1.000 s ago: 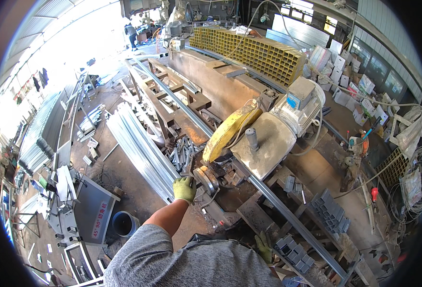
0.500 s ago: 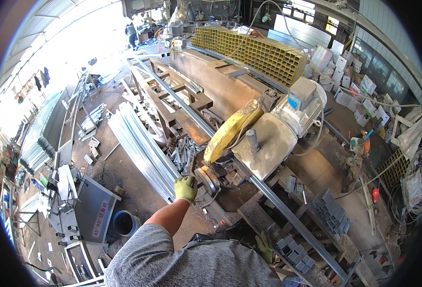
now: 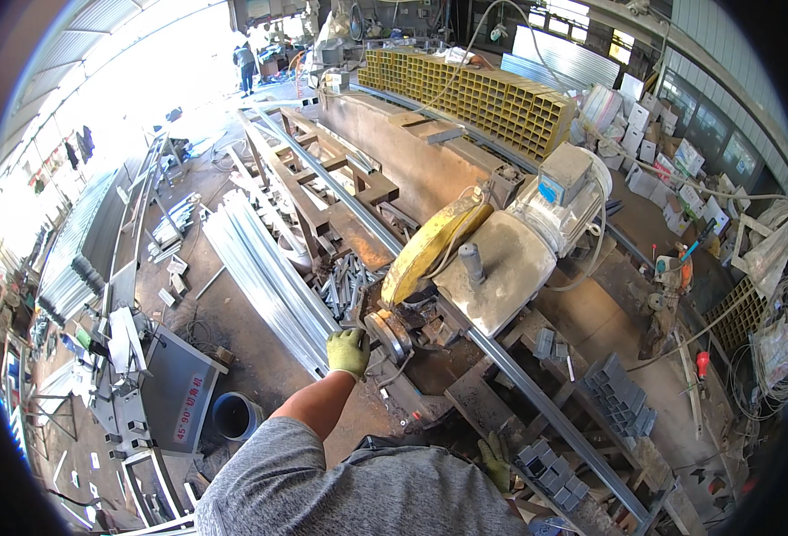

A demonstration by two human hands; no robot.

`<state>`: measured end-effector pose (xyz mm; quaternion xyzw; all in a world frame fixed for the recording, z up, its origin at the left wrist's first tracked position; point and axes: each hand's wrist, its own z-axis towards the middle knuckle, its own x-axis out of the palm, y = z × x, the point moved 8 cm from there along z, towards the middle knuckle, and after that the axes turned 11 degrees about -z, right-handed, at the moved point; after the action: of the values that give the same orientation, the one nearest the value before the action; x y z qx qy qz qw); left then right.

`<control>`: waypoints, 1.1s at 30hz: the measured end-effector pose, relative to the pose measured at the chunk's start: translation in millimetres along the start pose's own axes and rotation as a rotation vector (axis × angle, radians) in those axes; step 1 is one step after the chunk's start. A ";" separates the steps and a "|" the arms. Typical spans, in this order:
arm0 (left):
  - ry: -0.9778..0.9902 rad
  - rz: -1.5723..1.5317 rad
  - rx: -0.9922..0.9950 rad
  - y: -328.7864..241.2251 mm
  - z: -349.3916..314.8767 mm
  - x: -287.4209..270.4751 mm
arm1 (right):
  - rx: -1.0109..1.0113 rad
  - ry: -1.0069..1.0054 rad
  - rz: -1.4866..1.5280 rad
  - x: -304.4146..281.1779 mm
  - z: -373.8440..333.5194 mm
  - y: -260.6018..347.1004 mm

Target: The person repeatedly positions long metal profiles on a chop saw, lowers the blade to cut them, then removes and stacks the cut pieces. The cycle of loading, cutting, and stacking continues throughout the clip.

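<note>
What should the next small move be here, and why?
Probably a slight turn of the round metal fitting with the left hand, checking the long metal bar is secure: the hand is right beside the fitting, and the bar passes beneath the yellow guard. Whether it is clamped isn't visible.

Floor [image 3: 233, 332]: brown, stained; bears bundle of long silvery metal lengths [image 3: 264, 277], side by side; dark round bucket [image 3: 249, 422], upright; loose offcuts [image 3: 168, 297]. Workbench [image 3: 358, 239]: rust-brown steel frame; bears long grey metal bar [image 3: 550, 415], laid lengthwise; short grey tube pieces [image 3: 622, 399], stacked, either side of bar.
</note>
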<state>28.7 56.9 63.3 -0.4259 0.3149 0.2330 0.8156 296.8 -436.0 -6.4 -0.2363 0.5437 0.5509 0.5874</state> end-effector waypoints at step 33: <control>-0.017 -0.035 0.011 0.9 -0.3 0.8 | -0.014 0.012 -0.079 2.3 2.0 0.6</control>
<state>28.6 57.3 62.1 -0.4250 0.3019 0.2206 0.8243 296.5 -433.2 -7.7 -0.2651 0.5334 0.5296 0.6040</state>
